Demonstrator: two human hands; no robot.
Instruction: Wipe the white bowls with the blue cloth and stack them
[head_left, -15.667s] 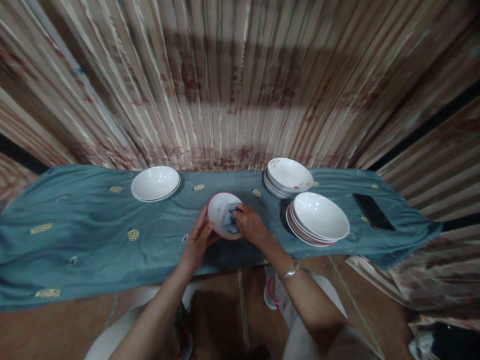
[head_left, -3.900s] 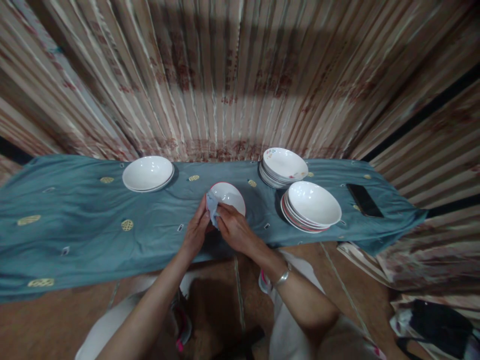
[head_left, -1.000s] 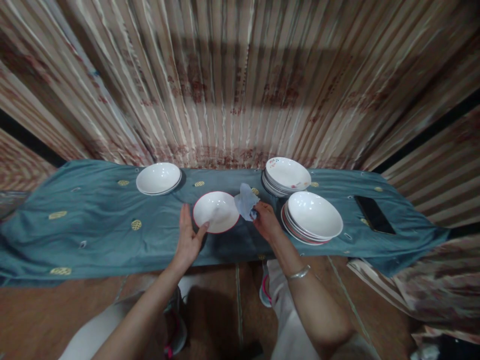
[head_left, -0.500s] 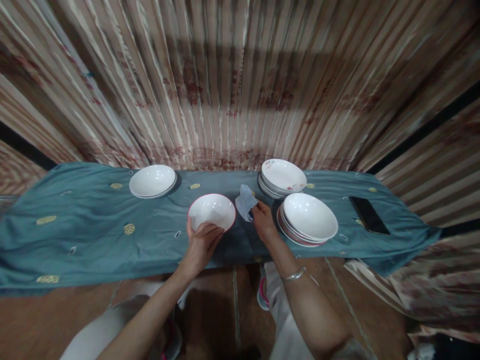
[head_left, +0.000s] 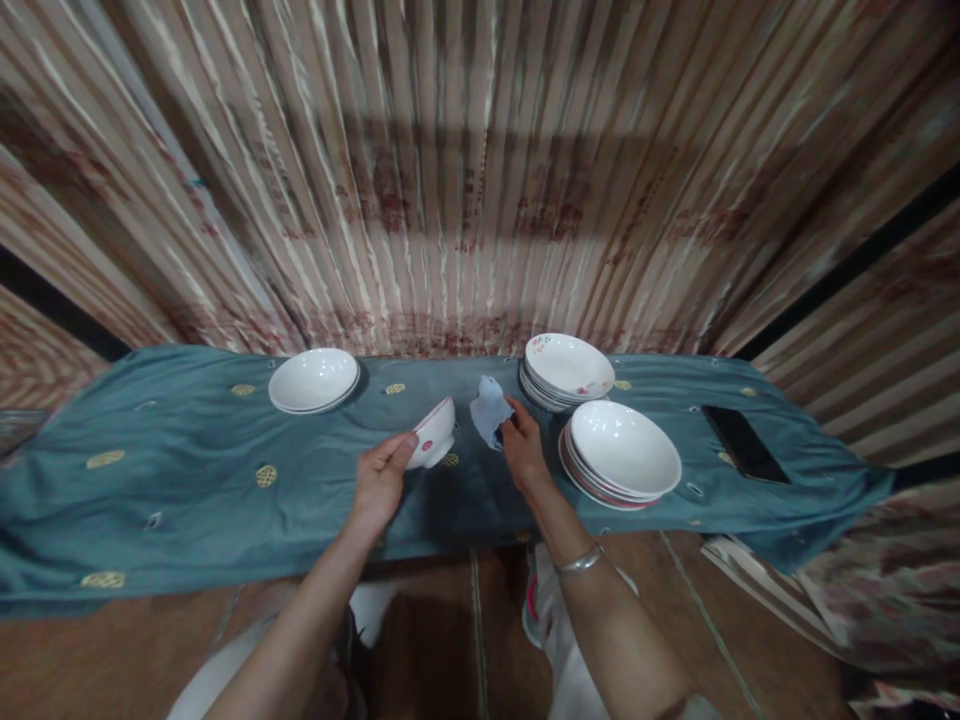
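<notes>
Left fingers (head_left: 403, 444) now tip bowl (head_left: 438, 439) sideways, outside showing

Held bowl (head_left: 435, 438): inside hidden. Right of it: cloth (head_left: 490, 408) partly behind right hand (head_left: 523, 448); 2 stacks (head_left: 568, 368) (head_left: 626, 450), lower bowls (head_left: 581, 483) mostly covered.

And there it was, soft cloth right across the table, the teal cover (head_left: 187, 450) matt and rumpled into loose folds! Near its far edge, the left-hand white bowls (head_left: 311, 380) gleamed, smooth and glossy like glazed ceramic; the floral stack (head_left: 568, 365) and the larger stack (head_left: 626, 455), towards the right end, matched that shine. Over the middle, the small bowl (head_left: 437, 440) looked smooth and glazed too, beside a limp, crumpled, matt blue rag (head_left: 490, 408). Polished metal glinted on the bracelet (head_left: 581, 560), while behind hung pleated fabric, the curtain (head_left: 450, 150).
</notes>
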